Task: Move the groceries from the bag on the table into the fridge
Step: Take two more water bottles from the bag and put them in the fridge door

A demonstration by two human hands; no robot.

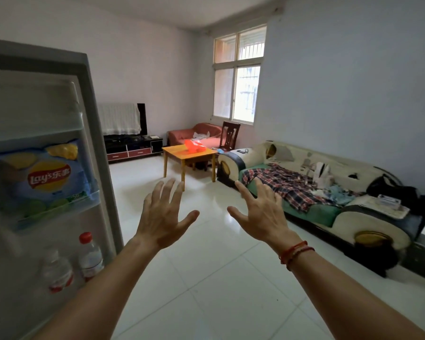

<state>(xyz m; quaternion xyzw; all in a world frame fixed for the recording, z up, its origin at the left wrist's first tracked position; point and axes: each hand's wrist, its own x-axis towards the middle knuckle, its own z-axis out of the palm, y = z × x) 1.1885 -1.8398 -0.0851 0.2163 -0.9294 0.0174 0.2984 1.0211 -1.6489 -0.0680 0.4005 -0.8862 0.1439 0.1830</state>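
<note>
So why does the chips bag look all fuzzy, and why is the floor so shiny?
Head view: the chips bag and bottles in the fridge door sit near the left edge and look soft, probably too close to the lens; the floor shines with daylight from the window; the wide lens curves the sofa; the left hand and right hand look sharp.

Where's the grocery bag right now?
In the head view, the red bag sits on the orange table across the room, left of the sofa.

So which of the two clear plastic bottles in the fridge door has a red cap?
The right clear plastic bottle, by the grey fridge door edge; the left bottle shows no red cap.
</note>
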